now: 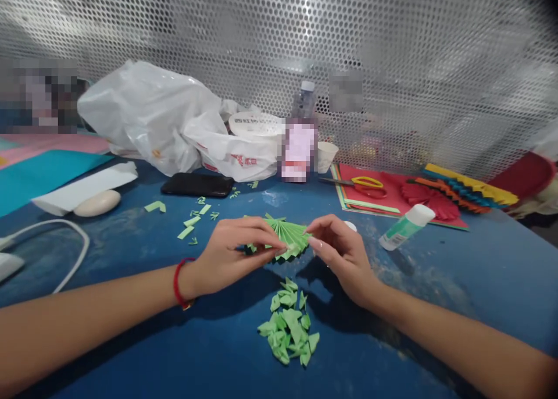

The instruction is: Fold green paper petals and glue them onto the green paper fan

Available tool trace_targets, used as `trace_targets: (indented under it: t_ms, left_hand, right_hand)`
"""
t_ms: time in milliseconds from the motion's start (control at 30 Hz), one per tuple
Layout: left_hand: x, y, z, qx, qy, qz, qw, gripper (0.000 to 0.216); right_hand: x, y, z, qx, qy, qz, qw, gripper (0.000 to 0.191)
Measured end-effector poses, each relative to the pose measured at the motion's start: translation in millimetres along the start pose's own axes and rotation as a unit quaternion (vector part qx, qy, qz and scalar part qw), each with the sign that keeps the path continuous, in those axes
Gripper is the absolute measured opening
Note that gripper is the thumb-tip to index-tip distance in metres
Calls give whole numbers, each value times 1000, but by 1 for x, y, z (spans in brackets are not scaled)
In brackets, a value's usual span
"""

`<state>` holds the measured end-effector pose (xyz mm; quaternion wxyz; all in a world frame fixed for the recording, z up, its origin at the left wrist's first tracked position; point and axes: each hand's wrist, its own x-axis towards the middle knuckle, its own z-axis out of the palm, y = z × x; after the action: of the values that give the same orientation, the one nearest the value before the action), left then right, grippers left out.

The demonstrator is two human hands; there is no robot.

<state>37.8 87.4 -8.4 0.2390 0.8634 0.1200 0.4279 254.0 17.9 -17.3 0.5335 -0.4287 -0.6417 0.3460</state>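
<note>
A light green pleated paper fan (291, 235) is spread out just above the blue table. My left hand (238, 245), with a red cord bracelet at the wrist, pinches it from the left between thumb and fingers. At the fan's right edge, the thumb and forefinger of my right hand (342, 252) close on the paper; their exact contact is partly hidden. Below both hands lies a heap of small green folded paper pieces (290, 329). A glue stick (407, 227) stands tilted in view to the right of my right hand, and a small white round piece (350, 226) shows behind that hand.
Green scraps (186, 232) and a black phone (197, 185) lie left of the fan. Scissors (355, 184) rest on coloured paper (349, 203) at right. White plastic bags (148, 114), a propped phone (299, 149) and a paper cup (326, 156) line the perforated metal panel. A white cable (82, 250) curls at left.
</note>
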Motion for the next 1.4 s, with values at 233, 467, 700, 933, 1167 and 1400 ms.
trace_targets:
  t_ms: [233, 467, 700, 933, 1167, 1400]
  left_hand:
    - [-3, -1, -1, 83, -26, 71, 994, 11]
    - [-7, -4, -2, 190, -58, 138, 970, 14]
    - [-7, -3, -7, 248, -96, 178, 947, 17]
    - [-11, -10, -2, 253, -90, 176, 947, 16]
    - [-12, -9, -4, 261, -97, 193, 941, 17]
    - [-10, -9, -5, 268, -105, 203, 936, 16]
  right_hand:
    - [-4, -1, -7, -115, -58, -33, 991, 15]
    - [-5, 2, -11, -210, -86, -89, 970, 26]
    - [-4, 3, -12, -230, -91, -110, 963, 20]
    - [-5, 3, -12, -243, -92, -106, 960, 16]
    - [-4, 5, -13, -245, -117, -99, 957, 19]
    - [-4, 6, -13, -234, -116, -102, 960, 9]
